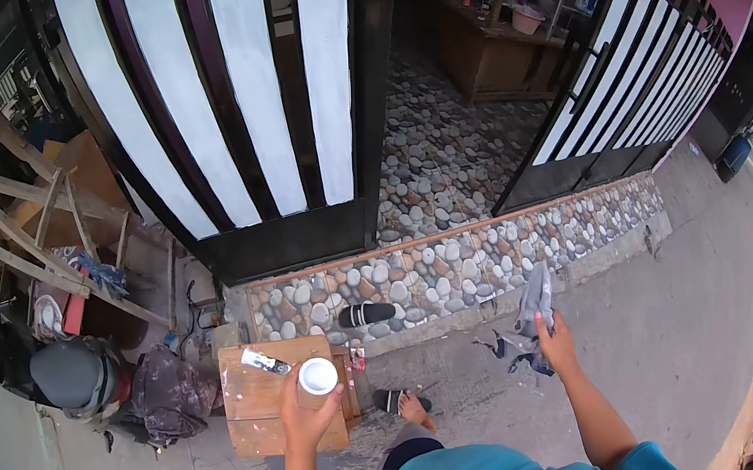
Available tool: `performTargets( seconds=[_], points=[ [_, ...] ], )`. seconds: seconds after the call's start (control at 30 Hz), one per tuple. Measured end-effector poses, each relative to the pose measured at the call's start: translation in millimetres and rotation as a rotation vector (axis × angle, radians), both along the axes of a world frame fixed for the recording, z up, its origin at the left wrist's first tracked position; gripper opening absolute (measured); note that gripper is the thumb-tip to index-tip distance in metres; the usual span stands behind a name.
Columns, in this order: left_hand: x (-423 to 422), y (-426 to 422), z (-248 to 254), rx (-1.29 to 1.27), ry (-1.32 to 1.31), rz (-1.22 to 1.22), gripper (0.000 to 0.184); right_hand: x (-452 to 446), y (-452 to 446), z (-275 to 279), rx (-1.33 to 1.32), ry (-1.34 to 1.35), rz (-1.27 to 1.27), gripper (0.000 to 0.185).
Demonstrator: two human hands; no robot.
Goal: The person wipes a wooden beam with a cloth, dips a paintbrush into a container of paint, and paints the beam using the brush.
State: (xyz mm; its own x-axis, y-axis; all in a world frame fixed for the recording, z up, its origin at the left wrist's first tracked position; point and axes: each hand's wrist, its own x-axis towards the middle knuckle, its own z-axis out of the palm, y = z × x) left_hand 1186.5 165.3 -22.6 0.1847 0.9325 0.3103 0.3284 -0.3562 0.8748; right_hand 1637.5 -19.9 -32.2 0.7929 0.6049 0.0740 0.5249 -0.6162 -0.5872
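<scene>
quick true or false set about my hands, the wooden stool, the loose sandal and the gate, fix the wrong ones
1. The left hand holds a white-topped container. True.
2. The right hand holds nothing. False: it holds crumpled grey material.
3. The loose sandal lies on the pebble-patterned step. True.
4. The wooden stool stands nearer the right hand. False: it is nearer the left.
5. The gate has white panels. True.

Open pavement (466, 354) at 5 o'clock
Counter (258, 432) under left hand (304, 416) blocks 7 o'clock; gate panel (250, 87), 11 o'clock.
</scene>
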Motion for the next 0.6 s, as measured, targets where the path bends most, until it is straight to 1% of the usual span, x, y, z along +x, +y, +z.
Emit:
performTargets(
  seconds=[0.03, 0.1, 0.17, 0.2, 0.23, 0.3, 0.37, 0.47, 0.5, 0.6],
  points=[
    [4, 6, -2, -0.011, -0.004, 0.069, 0.066, 23, 31, 9, 0.005, -0.004, 0.02, 0.052],
    [6, 12, 4, 0.007, -0.003, 0.112, 0.065, 76, 88, 18, -0.046, 0.094, 0.032, 0.053],
    [10, 18, 19, -0.108, -0.116, 0.182, 0.065, 131, 155, 19, 0.123, -0.052, 0.038, 0.051],
    [8, 19, 21, -0.065, -0.088, 0.223, 0.065, 143, 190, 38, 0.264, -0.09, 0.053, 0.05],
    [7, 19, 25, -0.045, -0.091, 0.232, 0.065, 154, 226, 67, 0.405, -0.13, 0.071, 0.05],
    [6, 20, 33, -0.04, -0.029, 0.346, 0.067, 144, 290, 161, 0.601, -0.039, 0.122, 0.05],
    [0, 20, 24, -0.011, -0.042, 0.396, 0.067, 150, 357, 231, 0.8, -0.158, 0.088, 0.051],
    [1, 25, 25, 0.053, -0.022, 0.496, 0.067, 158, 445, 348, 0.995, -0.304, 0.134, 0.052],
    [4, 28, 30, 0.092, 0.01, 0.547, 0.067, 150, 468, 391, 1.09, -0.469, 0.109, 0.053],
    [10, 41, 41, 0.024, -0.016, 0.588, 0.066, 121, 524, 519, 1.352, -0.676, 0.123, 0.053]
  ],
)
